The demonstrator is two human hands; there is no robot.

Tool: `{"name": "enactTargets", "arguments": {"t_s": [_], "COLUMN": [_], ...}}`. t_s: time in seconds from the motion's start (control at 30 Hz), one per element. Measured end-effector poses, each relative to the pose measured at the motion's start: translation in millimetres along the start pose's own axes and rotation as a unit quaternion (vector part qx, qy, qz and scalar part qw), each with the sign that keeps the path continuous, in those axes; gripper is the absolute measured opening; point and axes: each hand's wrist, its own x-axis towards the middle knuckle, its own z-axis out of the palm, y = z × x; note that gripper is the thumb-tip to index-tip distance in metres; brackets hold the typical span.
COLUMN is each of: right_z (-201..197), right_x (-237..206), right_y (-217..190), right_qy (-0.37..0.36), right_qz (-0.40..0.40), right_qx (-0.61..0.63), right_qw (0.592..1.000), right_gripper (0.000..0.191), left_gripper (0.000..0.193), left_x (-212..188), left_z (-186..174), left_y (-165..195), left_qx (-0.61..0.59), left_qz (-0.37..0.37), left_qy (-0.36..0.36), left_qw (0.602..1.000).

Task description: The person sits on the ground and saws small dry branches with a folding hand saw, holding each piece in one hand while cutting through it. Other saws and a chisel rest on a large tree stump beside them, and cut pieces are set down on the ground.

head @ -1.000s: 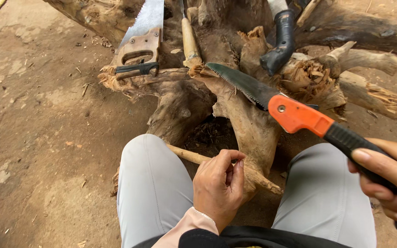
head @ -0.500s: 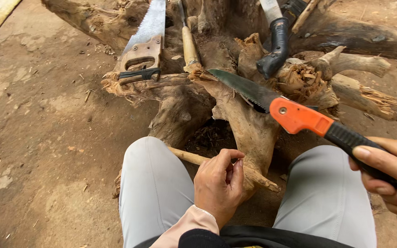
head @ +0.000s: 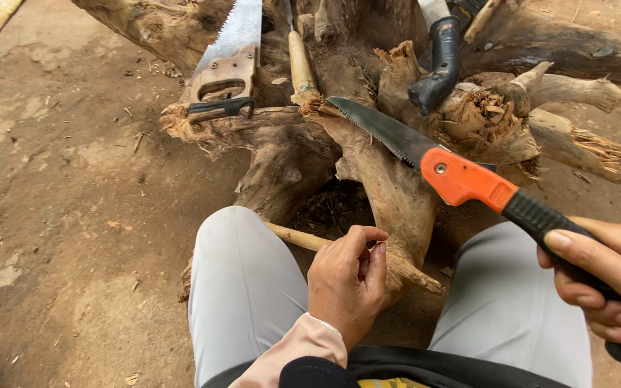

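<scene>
Our right hand (head: pixel 605 276) grips the orange folding saw (head: pixel 461 176), its blade resting on the splintered root (head: pixel 375 165) with no clear cut showing yet, while our left hand (head: pixel 346 284) curls loosely beside the stick (head: pixel 296 237), fingertips pinched, holding nothing we can make out.

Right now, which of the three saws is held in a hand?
The orange-handled folding saw, gripped by the right hand. The wooden-handled saw and black-handled saw rest untouched on the stump.

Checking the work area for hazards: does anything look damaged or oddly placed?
The stump is split and splintered at several limb ends. A handsaw and a black-handled saw lean on it, blades unguarded. The right hand holds a folding saw, blade open.
</scene>
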Motion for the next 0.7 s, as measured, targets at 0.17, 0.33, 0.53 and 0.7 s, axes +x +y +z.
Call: {"name": "enactTargets", "arguments": {"t_s": [0.17,0.33,0.53,0.7], "right_z": [45.9,74.8,19.7,75.2], "right_x": [48.7,57.8,-12.4,54.7], "right_y": [-40.3,-43.5,34.2,-34.8], "right_qy": [-0.041,-0.032,0.026,-0.042], "right_qz": [-0.040,-0.082,-0.017,-0.100], "right_qx": [-0.036,-0.038,0.050,-0.029], "right_qw": [0.998,0.995,0.998,0.994], "right_gripper": [0.037,0.035,0.030,0.035], "left_gripper": [0.010,0.010,0.009,0.009], "left_x": [-0.2,-1.4,1.2,1.6], "left_z": [2.2,-0.4,1.1,3.1], "left_y": [-1.9,-3.8,-2.1,-2.6], "left_qx": [-0.014,-0.008,-0.008,-0.011], "left_qz": [0.020,0.002,-0.002,-0.010], "left_qy": [0.018,0.015,0.012,0.019], "left_qw": [1.000,1.000,1.000,1.000]}}
